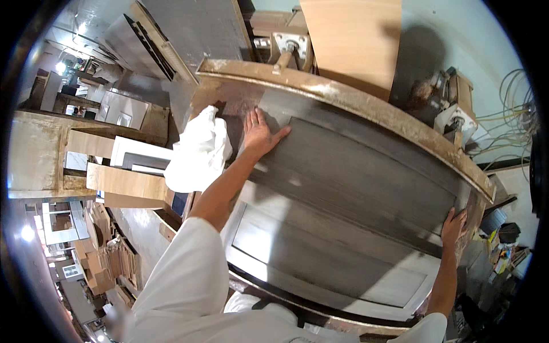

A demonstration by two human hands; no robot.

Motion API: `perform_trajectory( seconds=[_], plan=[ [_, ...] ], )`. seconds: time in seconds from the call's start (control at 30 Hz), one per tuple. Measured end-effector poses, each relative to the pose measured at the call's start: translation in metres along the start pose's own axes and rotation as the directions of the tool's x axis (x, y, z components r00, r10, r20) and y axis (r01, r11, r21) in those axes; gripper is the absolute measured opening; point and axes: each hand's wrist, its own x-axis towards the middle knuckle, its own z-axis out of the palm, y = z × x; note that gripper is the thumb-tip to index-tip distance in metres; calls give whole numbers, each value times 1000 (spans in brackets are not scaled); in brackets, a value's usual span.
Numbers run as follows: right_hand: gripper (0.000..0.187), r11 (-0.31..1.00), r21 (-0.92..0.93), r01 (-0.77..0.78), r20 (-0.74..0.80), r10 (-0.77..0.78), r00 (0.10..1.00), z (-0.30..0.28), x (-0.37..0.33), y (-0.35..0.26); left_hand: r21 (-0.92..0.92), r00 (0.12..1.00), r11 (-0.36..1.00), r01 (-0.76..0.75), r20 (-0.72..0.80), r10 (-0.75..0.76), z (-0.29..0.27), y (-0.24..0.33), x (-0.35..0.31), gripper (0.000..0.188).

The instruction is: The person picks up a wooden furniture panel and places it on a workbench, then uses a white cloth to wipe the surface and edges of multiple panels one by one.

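Two dark grey wood-grain panel doors (366, 166) with recessed centres lie flat, one beyond the other, on a brown worktop. My left hand (261, 135) rests open on the far door's left end, thumb spread toward the recess. At the same door's right end, my right hand (453, 227) lies with its fingers stretched out, holding nothing. The nearer door (337, 257) catches bright light at its left, and my shadow crosses it. A crumpled white cloth (200, 151) sits beside my left forearm, at the worktop's left end.
A long, stained metal beam (343, 91) bounds the far side, with screw clamp heads (290, 47) behind it. Tan boards (351, 43) lean against the wall. Stacked boards (123, 183) stand at left. Loose cables (514, 111) hang at right, above clutter (506, 240).
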Motion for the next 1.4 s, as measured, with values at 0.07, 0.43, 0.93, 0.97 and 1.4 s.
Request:
perform_trajectory(
  seconds=[0.07, 0.43, 0.93, 0.97, 1.4],
  plan=[
    [77, 1000, -25, -11, -10, 10, 1000, -1, 3, 7, 29, 976, 978, -205, -67, 207, -33, -19, -6, 84],
    [55, 900, -435, 13, -38, -33, 999, -19, -20, -42, -77, 958, 981, 178, 239, -155, -69, -125, -40, 60],
    [61, 989, 132, 61, -177, -37, 984, -11, -108, -235, -658, 998, 750, -63, -65, 26, -23, -49, 42, 42],
    [61, 991, 126, 54, -184, -30, 982, -9, -108, -232, -537, 993, 841, -68, -116, 6, -24, -27, 42, 49],
    [60, 994, 84, 76, -252, -53, 966, -8, -108, -236, -102, 962, 958, 269, -19, -273, -23, 36, 33, 126]
  ],
)
